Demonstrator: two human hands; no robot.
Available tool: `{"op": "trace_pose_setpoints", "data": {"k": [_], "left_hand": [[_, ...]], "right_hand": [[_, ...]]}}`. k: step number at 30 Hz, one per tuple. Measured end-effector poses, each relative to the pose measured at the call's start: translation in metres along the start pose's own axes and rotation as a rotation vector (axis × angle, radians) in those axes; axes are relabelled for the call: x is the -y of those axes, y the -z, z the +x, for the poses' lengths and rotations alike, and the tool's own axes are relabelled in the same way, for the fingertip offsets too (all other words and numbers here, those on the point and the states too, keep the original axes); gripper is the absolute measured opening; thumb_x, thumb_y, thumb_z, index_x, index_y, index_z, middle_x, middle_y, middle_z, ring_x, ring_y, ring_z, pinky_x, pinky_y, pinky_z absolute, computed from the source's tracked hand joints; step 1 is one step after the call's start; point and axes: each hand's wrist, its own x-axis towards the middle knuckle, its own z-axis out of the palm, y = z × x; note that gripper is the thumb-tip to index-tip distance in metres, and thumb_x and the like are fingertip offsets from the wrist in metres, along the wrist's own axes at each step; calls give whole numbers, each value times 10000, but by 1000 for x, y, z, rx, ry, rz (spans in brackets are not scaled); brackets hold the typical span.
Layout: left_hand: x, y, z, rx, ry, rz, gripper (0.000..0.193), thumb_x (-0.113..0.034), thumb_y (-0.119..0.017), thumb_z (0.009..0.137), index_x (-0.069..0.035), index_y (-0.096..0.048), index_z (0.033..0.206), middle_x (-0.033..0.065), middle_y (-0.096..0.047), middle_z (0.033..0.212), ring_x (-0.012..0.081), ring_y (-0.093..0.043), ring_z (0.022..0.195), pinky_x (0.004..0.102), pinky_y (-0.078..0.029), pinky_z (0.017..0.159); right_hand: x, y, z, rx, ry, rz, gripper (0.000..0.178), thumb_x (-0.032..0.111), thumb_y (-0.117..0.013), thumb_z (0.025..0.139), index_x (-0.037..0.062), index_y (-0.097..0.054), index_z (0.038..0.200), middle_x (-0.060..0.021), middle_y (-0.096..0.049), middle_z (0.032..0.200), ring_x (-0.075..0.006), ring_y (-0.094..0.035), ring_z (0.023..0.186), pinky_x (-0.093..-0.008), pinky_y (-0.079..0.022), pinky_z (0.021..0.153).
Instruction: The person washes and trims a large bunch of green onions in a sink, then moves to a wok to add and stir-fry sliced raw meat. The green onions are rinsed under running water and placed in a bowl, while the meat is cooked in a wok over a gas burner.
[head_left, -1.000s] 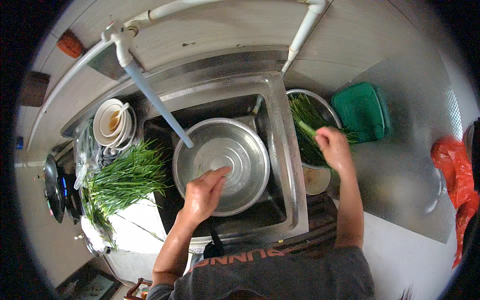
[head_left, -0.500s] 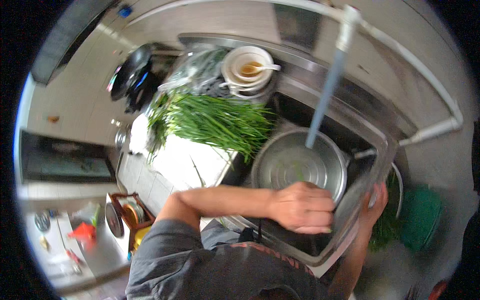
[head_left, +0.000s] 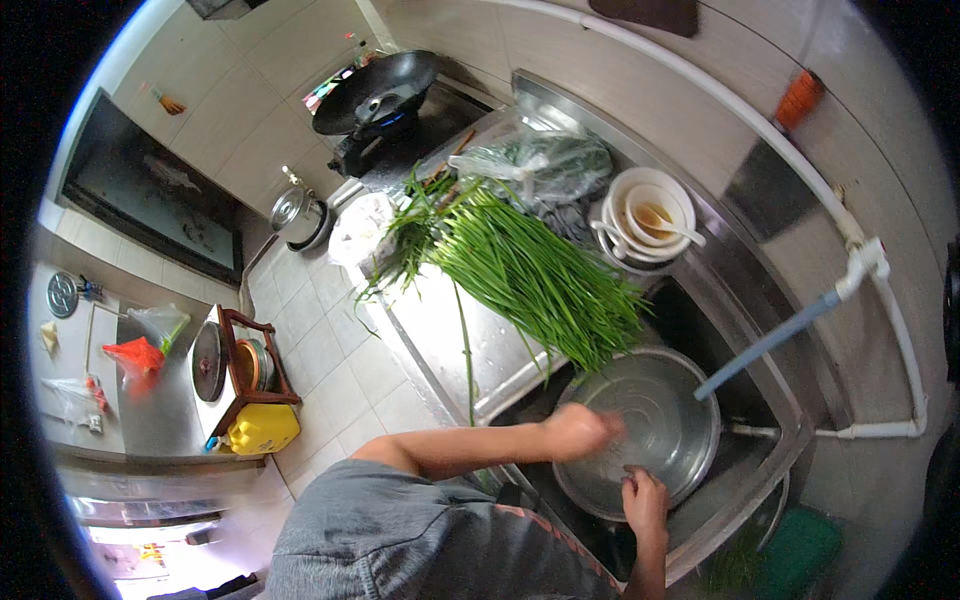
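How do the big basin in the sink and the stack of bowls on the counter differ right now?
The steel basin is wide, shallow, grey metal and sits down in the sink; the stacked bowls are small, white and stand up on the counter beside the long green stalks. The left hand and right hand are at the basin; nothing touches the bowls. The top bowl holds brownish liquid and a spoon. Both are round and upright.

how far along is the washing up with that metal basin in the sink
Done: the big bunch of green chives lies on the drainboard, and bowls sit stacked beside it. In hand: the left hand reaches into the metal basin in the sink, while the right hand grips its rim. Left: the basin remains in the sink.
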Motion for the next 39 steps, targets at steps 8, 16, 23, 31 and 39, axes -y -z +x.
{"op": "trace_pose_setpoints", "data": {"k": [8,16,23,31,39], "left_hand": [[186,89,-149,-53,578,-219,237,-137,-567,815,-42,-575,1032,190,-595,1058,399,-617,880,453,-509,748],[213,196,-155,-102,343,-591,177,-154,-618,868,-21,-644,981,162,-640,971,347,-609,876,411,-479,699],[218,242,-166,-76,327,-884,235,-220,-655,853,-30,-662,993,137,-639,756,282,-597,580,384,-478,560],[353,231,-300,-912,669,-28,244,-36,-577,785,-109,-571,1018,146,-600,858,355,-617,770,429,-497,632],[508,221,-337,-433,1044,-877,184,-140,-673,754,4,-594,838,56,-598,702,168,-598,589,305,-502,438]], "right_hand": [[188,-40,122,-85,26,142,549,203,-727,755,56,-528,1245,-151,-518,1180,-318,-537,1071,-420,-451,885],[301,-84,232,-192,204,-493,686,317,-708,790,26,-423,1342,-181,-274,1459,-382,-266,1330,-588,-143,1099],[323,-85,261,-349,179,-156,268,84,-601,820,18,-612,1080,-147,-547,1037,-314,-551,881,-432,-440,825],[353,-119,249,-353,425,17,276,3,-553,837,12,-608,1107,-130,-575,1098,-213,-610,739,-301,-493,617],[459,-210,378,-127,482,183,554,312,-491,945,143,-300,1436,-194,-462,1361,-416,-557,1073,-444,-436,910]]}}
